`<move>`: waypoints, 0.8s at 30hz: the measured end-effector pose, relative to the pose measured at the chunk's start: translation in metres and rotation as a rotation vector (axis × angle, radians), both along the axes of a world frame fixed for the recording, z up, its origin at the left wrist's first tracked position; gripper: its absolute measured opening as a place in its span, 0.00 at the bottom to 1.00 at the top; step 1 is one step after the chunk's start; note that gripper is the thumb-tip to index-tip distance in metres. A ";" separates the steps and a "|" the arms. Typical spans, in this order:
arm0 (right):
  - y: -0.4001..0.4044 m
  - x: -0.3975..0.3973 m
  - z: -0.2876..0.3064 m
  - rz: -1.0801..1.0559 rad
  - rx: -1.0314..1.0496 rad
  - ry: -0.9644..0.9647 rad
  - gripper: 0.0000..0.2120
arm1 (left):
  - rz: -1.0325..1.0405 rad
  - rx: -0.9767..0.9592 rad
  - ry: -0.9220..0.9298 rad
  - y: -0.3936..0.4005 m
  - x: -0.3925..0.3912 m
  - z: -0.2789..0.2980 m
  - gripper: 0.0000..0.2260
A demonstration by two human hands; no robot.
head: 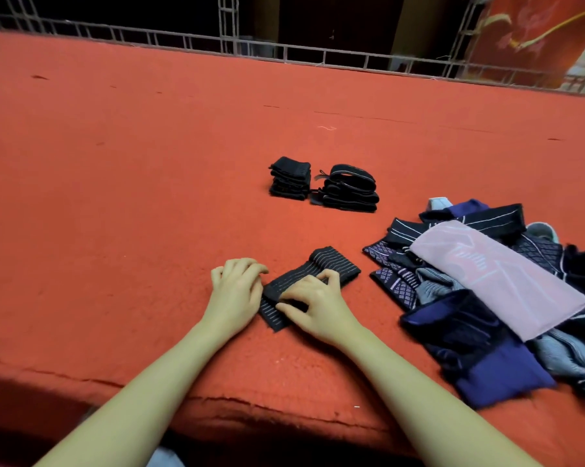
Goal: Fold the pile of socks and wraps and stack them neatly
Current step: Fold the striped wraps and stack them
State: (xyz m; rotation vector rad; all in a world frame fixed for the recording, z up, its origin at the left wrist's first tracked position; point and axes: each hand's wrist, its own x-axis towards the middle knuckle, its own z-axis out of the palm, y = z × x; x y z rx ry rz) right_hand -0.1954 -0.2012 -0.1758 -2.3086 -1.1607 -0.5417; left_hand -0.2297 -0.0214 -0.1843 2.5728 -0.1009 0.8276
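Head: both hands [237, 291] on ribbed striped wrap [331, 264]

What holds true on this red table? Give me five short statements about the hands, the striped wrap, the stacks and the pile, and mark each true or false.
1. Both hands are on the dark striped wrap. True: the left hand touches its left end and the right hand pinches a fold on top.
2. Two folded stacks stand side by side farther back on the red table. True.
3. The unfolded pile lies to the left of the hands. False: it lies to their right.
4. A pink cloth lies on top of the pile. True.
5. The folded stacks touch the pile. False: bare table separates them.
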 end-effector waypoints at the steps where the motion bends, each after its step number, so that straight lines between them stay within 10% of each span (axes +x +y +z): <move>1: 0.000 -0.002 -0.001 0.003 -0.018 0.007 0.14 | -0.001 -0.012 0.007 0.000 0.000 0.000 0.17; 10: -0.014 0.017 0.015 -0.353 0.077 -0.055 0.15 | -0.112 0.249 0.380 -0.003 -0.011 0.005 0.37; 17: -0.039 0.044 0.021 -0.758 -0.244 0.209 0.21 | -0.165 0.270 0.095 0.000 -0.017 0.001 0.14; 24: -0.042 0.044 0.009 -0.702 -0.293 0.305 0.23 | -0.355 0.175 0.134 0.009 -0.020 -0.003 0.17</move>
